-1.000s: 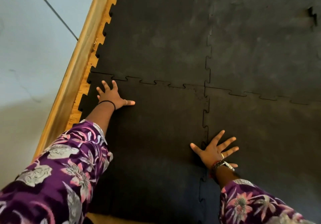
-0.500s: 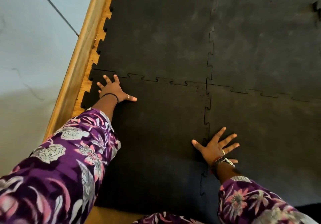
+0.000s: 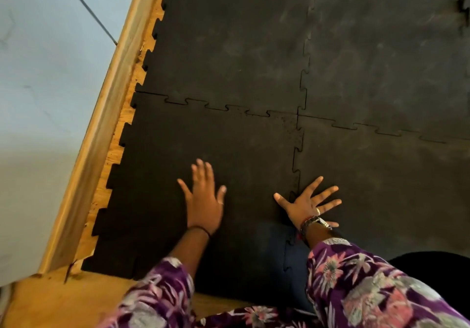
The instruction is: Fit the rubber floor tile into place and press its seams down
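The black rubber floor tile (image 3: 229, 149) lies flat on the floor, near and left in the mat. The left hand (image 3: 203, 200) is on its middle, fingers open and a bit blurry. The right hand (image 3: 307, 205) is spread flat, fingers wide apart, right on the wiggly seam (image 3: 296, 159) at the tile's right side. Neither hand grips anything. The tile edges have puzzle teeth. It looks rough and dull. A wooden strip (image 3: 106, 124) runs along the left by a pale wall (image 3: 38, 86).
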